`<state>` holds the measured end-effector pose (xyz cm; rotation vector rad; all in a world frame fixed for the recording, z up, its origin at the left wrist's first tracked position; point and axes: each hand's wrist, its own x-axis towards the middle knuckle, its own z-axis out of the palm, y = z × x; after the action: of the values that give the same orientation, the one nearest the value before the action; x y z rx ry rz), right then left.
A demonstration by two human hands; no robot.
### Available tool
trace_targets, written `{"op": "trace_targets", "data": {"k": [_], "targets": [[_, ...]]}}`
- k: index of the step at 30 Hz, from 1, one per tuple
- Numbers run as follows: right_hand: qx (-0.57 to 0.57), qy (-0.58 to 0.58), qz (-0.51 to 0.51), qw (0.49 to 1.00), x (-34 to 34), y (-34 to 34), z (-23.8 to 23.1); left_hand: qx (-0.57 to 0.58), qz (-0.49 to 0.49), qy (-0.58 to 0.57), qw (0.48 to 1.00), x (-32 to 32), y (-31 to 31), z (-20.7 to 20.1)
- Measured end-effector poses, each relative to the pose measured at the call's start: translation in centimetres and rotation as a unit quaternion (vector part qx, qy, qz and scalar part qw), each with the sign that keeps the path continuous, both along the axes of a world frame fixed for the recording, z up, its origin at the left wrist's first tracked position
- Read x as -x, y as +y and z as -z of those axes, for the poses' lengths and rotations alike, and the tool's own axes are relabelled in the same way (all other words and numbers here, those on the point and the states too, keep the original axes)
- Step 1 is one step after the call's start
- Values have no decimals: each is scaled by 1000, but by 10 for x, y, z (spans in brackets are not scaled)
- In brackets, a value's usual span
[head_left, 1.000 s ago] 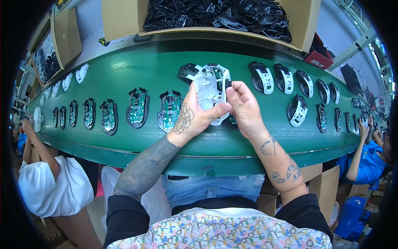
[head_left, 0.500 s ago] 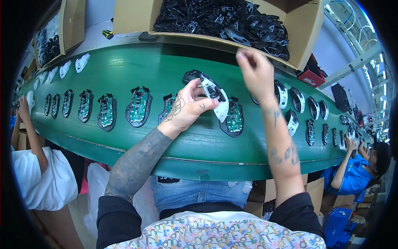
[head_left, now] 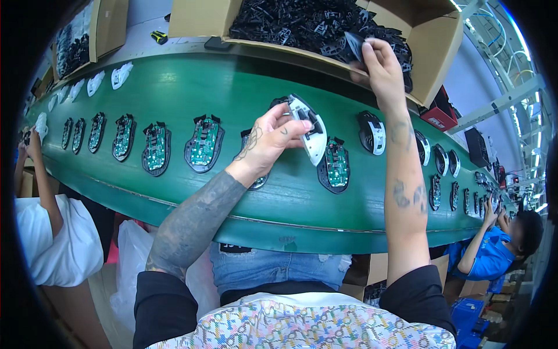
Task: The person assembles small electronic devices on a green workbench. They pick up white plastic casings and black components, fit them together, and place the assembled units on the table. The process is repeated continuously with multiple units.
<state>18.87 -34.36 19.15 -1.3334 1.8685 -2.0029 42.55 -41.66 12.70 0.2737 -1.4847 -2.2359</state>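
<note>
My left hand [head_left: 270, 136] grips a white and black computer mouse shell [head_left: 315, 146] over the green conveyor belt [head_left: 290, 203], thumb on its inner side. Raised at the front of the open cardboard box [head_left: 437, 61], my right hand [head_left: 381, 64] pinches a thin dark plastic part [head_left: 353, 46] between thumb and fingers. Black plastic pieces [head_left: 285, 23] fill that box. A mouse base with a green circuit board [head_left: 335, 166] lies just right of the held shell. Another base [head_left: 258, 181] is partly hidden behind my left hand.
Several bases with circuit boards [head_left: 203, 142] line the belt, white shells [head_left: 121, 75] at far left. White and black shells [head_left: 372, 134] sit to the right. A yellow and black cutter [head_left: 158, 37] lies behind the belt. Co-workers [head_left: 485, 244] work at both ends.
My right hand has moved up and right to the box and now has a dark plastic part in its fingers. My left hand keeps the shell, now tilted differently. Belt items have shifted rightward on the left side.
</note>
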Motion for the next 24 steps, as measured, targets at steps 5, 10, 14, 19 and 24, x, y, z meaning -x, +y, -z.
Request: {"op": "trace_targets", "data": {"k": [5,10,14,19,24], "targets": [[-122,-111,-190,968,-71,84,6,47,-54,-38,997,-1,9,-5],[-38,-259,-268,927,-78,103,44,71,-65,-74,993,1,14,-2],[-34,-283,-272,919,-78,97,61,76,-37,-57,995,0,21,-9],[-48,-225,-257,939,-86,97,54,172,-10,-91,981,-2,19,-6],[-54,-119,-191,973,-96,94,53,271,-15,-122,955,-3,22,-4]]}}
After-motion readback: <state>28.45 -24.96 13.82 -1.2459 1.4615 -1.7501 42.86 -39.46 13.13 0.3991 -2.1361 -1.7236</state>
